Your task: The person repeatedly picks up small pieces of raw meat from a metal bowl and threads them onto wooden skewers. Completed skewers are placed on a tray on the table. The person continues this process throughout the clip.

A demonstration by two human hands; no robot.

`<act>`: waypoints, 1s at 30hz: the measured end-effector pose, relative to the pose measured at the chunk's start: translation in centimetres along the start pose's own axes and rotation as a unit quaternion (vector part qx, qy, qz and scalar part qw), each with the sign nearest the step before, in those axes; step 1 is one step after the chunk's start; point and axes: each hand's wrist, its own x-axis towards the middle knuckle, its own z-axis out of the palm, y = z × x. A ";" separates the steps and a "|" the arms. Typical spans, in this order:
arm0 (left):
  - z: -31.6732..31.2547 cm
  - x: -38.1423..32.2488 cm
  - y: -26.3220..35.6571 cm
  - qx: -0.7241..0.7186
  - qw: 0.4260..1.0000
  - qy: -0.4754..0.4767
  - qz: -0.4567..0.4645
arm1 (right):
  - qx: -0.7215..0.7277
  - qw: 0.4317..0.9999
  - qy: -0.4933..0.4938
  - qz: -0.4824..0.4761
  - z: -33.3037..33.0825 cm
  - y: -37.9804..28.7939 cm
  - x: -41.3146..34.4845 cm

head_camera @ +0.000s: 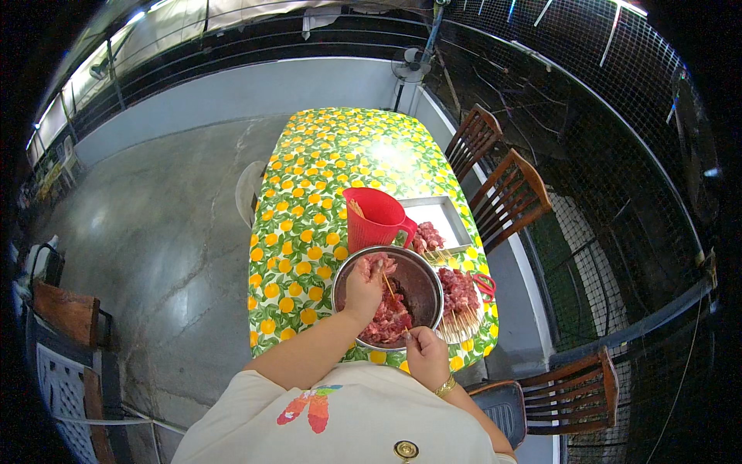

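Note:
A metal bowl (428,272) of raw meat pieces (389,322) stands in front of me at the near end of the table. Over its left side, my left hand (364,290) grips raw meat (382,264) at the upper end of a wooden skewer (389,287). The skewer slants down across the bowl, and my right hand (428,355) pinches its lower end near the bowl's front rim. To the right of the bowl, many loaded meat skewers (458,293) lie in a pile, their bare sticks towards me.
Behind the bowl stands a red plastic pitcher (374,223) holding several sticks. A shallow metal tray (432,209) has more meat skewers at its near edge. Red-handled scissors (486,285) lie by the table's right edge. Wooden chairs (513,197) line the right side.

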 end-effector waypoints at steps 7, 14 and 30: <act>-0.8 -0.6 -1.2 0.071 0.997 -0.033 -0.004 | 0.017 1.000 -0.006 0.020 0.1 -0.4 -0.2; 0.0 -1.8 -0.7 0.129 0.991 -0.025 0.004 | 0.031 1.000 0.003 0.002 0.5 -0.1 -0.4; 0.2 -0.5 0.2 0.069 0.994 0.013 -0.088 | 0.452 0.837 -0.090 0.294 -0.8 0.7 0.0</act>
